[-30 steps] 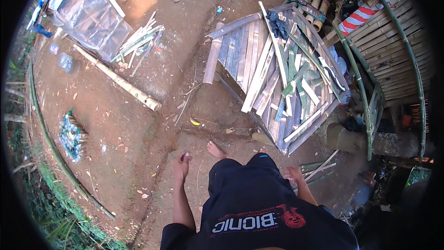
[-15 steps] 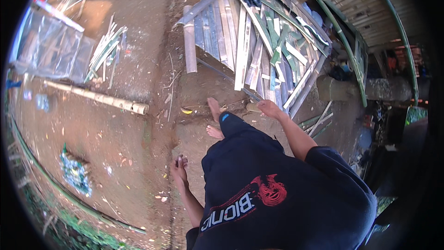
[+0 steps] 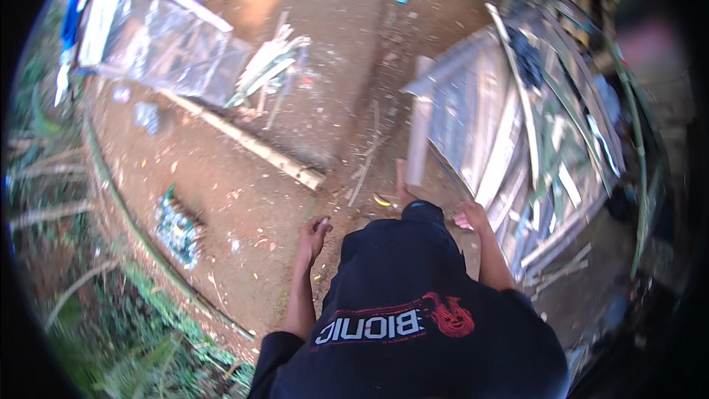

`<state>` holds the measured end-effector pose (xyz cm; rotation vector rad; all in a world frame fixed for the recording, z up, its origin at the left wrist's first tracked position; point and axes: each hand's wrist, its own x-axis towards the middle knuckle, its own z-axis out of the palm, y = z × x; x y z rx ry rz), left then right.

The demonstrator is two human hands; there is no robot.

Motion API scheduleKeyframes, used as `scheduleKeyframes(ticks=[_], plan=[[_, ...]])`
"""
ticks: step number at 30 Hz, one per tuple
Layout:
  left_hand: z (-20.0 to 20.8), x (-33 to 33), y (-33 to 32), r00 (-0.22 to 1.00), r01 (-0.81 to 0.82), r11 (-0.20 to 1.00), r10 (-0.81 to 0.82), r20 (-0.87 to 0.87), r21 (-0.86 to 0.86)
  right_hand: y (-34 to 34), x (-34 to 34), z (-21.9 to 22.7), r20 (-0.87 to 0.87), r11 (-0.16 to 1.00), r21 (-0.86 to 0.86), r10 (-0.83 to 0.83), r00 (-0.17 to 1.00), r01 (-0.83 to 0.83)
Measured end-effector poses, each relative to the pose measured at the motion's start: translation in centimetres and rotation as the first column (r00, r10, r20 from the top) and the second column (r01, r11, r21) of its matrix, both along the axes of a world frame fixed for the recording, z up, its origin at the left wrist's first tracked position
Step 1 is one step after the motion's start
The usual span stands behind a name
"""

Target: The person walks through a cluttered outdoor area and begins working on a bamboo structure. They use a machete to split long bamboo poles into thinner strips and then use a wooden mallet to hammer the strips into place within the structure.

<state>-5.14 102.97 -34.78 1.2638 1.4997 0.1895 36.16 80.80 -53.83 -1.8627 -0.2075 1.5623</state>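
We see 2 bare hands, held well apart on either side of a dark shirt (image 3: 406, 266). The left hand (image 3: 315, 233) is curled, thumb close to the fingers, and we cannot tell whether it grasps anything small. The right hand (image 3: 471, 216) looks released, its blurred fingers loosely extended; it is nearest the bamboo-slat panel (image 3: 450, 122), over its near left edge in our view, though we cannot tell whether they touch. The panel lies ahead and to the right, carrying loose split-bamboo strips (image 3: 498, 148) across its middle and toward its near right edge, plus a crumpled dark cloth (image 3: 526, 59) near its far edge. A bare foot (image 3: 402, 181) shows between the hands. Beyond the left hand, we find a pale bamboo pole (image 3: 247, 142) on the ground, then a strip bundle (image 3: 267, 66) beside a clear plastic sheet (image 3: 173, 48).
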Motion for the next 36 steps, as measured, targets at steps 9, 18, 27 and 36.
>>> scheduleKeyframes(ticks=[9, 18, 27, 36], plan=[[1.4, 4.7, 13.7, 0.991, 0.111, 0.993, -0.108, -0.076, 0.039, 14.1, 3.9, 6.7, 0.077, 0.983, 0.086, -0.169, 0.983, 0.163], [-4.5, 0.0, 28.7, 0.947, 0.244, 0.966, -0.256, -0.194, -0.082, 28.6, 5.8, 14.0, 0.239, 0.893, 0.328, -0.394, 0.888, 0.308], [-11.7, -7.8, 53.9, 0.966, 0.167, 0.973, -0.195, -0.172, -0.162, 42.5, -2.0, 9.2, 0.383, 0.86, 0.248, -0.51, 0.77, 0.446], [-16.1, -12.5, 77.5, 0.994, -0.105, 0.993, 0.103, -0.025, -0.062, 51.3, -14.6, -11.0, 0.137, 0.988, -0.048, -0.138, 0.981, 0.146]])
